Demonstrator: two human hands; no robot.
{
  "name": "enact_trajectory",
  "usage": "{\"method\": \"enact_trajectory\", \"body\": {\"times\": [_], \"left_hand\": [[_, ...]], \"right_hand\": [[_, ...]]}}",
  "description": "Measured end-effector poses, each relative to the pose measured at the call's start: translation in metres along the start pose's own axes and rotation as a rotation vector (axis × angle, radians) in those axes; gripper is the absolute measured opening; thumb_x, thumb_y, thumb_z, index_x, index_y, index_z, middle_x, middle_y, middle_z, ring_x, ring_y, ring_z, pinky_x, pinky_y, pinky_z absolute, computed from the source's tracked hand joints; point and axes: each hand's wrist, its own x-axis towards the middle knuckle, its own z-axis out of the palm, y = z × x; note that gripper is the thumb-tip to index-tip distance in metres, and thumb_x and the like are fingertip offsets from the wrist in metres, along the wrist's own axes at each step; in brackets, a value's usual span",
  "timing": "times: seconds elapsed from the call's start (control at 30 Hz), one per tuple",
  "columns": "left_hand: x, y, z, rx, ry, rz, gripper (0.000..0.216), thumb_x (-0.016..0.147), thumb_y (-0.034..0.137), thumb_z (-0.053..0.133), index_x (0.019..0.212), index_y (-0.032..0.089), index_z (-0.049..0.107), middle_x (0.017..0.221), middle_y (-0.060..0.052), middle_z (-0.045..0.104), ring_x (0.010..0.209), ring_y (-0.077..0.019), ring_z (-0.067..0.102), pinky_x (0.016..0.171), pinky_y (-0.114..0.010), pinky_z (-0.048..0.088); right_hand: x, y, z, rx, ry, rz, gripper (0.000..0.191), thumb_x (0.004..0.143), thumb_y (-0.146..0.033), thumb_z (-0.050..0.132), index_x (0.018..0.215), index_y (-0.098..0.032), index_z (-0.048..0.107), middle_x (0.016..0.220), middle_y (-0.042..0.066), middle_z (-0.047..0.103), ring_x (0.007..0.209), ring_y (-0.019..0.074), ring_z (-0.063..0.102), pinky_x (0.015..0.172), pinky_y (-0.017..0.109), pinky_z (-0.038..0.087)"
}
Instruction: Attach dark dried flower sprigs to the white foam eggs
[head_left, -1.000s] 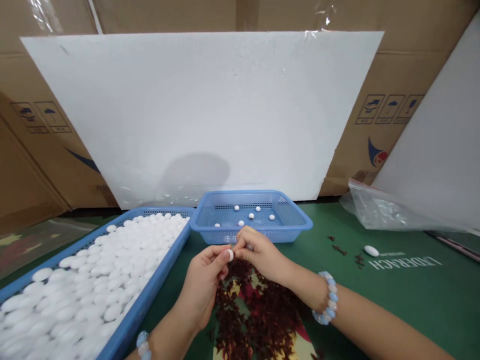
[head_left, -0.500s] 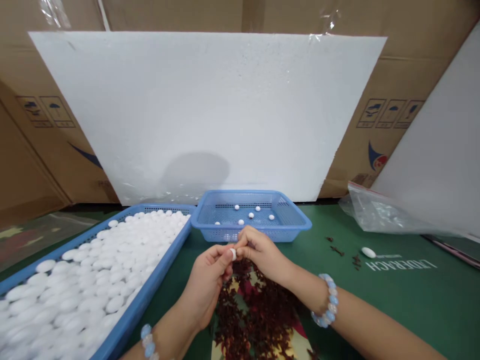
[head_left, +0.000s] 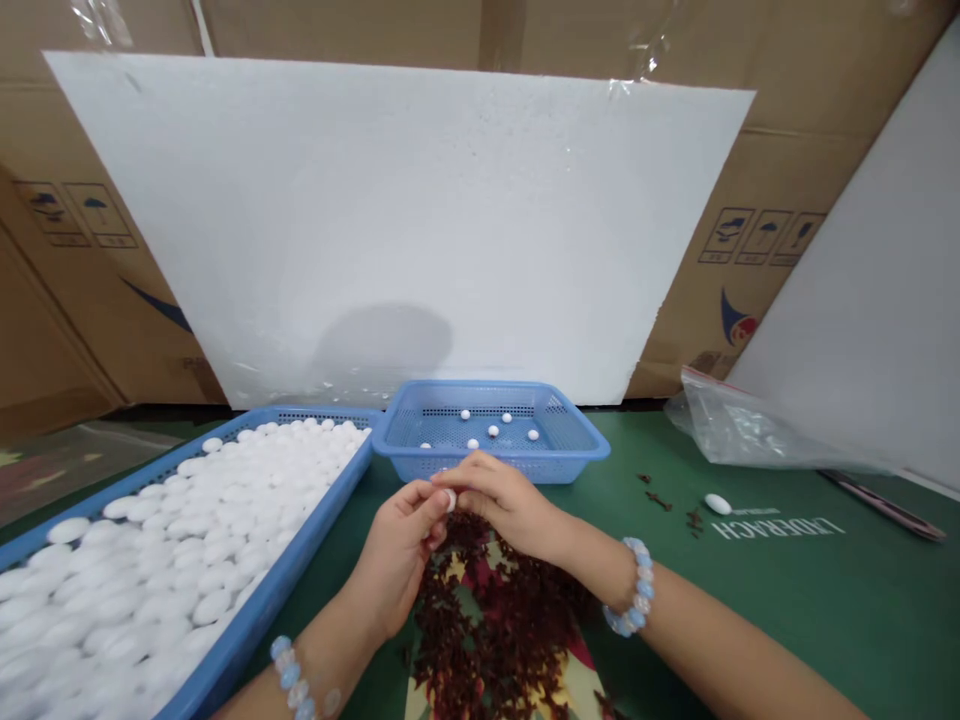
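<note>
My left hand [head_left: 399, 556] pinches a small white egg-shaped piece [head_left: 451, 499] between thumb and forefinger. From the other side my right hand [head_left: 514, 508] meets it, its fingers bent over the piece and its thumb underneath. Anything small between the right fingertips is hidden. Below both hands lies a heap of dark reddish-brown branched bits [head_left: 495, 630], on a sheet with a coloured pattern. Just beyond the hands stands a small blue basket [head_left: 491, 466] with several white pieces in it. To the left, a long blue tray [head_left: 296, 560] is filled with white egg-shaped pieces [head_left: 187, 545].
On the green table [head_left: 757, 610] to the right lie a loose white egg-shaped piece [head_left: 718, 504] and several brown bits [head_left: 658, 501]. Farther back are a clear plastic bag [head_left: 750, 425] and a slim pinkish object [head_left: 885, 506]. A white board [head_left: 420, 220] leans against cardboard boxes behind.
The view has shifted slightly, so most things appear a little farther left. My right fingers have stretched farther over the white piece, which stays in my left pinch.
</note>
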Motion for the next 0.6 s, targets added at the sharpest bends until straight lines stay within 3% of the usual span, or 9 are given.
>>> {"method": "enact_trajectory", "body": {"times": [0.13, 0.3, 0.47, 0.53, 0.6], "left_hand": [[0.000, -0.005, -0.003, 0.011, 0.018, -0.023, 0.021, 0.047, 0.024, 0.061, 0.053, 0.012, 0.045, 0.036, 0.008, 0.039, 0.034, -0.0013, 0.026, 0.035, -0.013, 0.018], [0.001, -0.009, 0.000, -0.032, 0.046, -0.039, 0.025, 0.050, 0.029, 0.060, 0.053, 0.014, 0.040, 0.035, 0.008, 0.035, 0.034, -0.0018, 0.024, 0.035, -0.013, 0.015], [-0.016, -0.003, 0.017, -0.105, 0.065, -0.054, 0.024, 0.055, 0.039, 0.052, 0.054, 0.017, 0.044, 0.046, 0.004, 0.042, 0.037, -0.0038, 0.027, 0.037, -0.016, 0.021], [-0.031, 0.004, 0.027, -0.123, -0.052, -0.067, 0.025, 0.052, 0.042, 0.052, 0.050, 0.017, 0.048, 0.044, 0.003, 0.039, 0.038, -0.0057, 0.030, 0.039, -0.019, 0.024], [-0.048, 0.012, 0.033, -0.095, -0.342, -0.078, 0.028, 0.049, 0.046, 0.053, 0.046, 0.019, 0.053, 0.045, 0.001, 0.040, 0.039, -0.0079, 0.033, 0.040, -0.022, 0.025]], "right_hand": [[-0.001, -0.001, -0.003, 0.113, -0.048, 0.040, 0.018, 0.059, -0.003, 0.046, 0.064, -0.018, 0.055, 0.067, 0.000, 0.042, 0.067, 0.0123, 0.041, 0.066, 0.027, 0.033], [0.000, 0.004, -0.002, 0.303, 0.075, 0.119, 0.016, 0.053, -0.004, 0.052, 0.062, -0.017, 0.053, 0.065, -0.001, 0.044, 0.065, 0.0106, 0.040, 0.065, 0.025, 0.030], [0.001, 0.016, -0.002, 0.578, 0.269, 0.249, 0.008, 0.061, -0.021, 0.045, 0.066, -0.018, 0.040, 0.057, -0.005, 0.040, 0.041, 0.0045, 0.027, 0.040, 0.019, 0.024], [0.002, 0.019, -0.004, 0.698, 0.358, 0.271, 0.011, 0.059, -0.021, 0.042, 0.064, -0.019, 0.033, 0.057, -0.005, 0.041, 0.039, 0.0032, 0.024, 0.038, 0.017, 0.021], [0.002, 0.020, -0.007, 0.797, 0.438, 0.283, 0.016, 0.053, -0.016, 0.040, 0.062, -0.020, 0.028, 0.057, -0.006, 0.042, 0.038, 0.0025, 0.025, 0.038, 0.016, 0.021]]}}
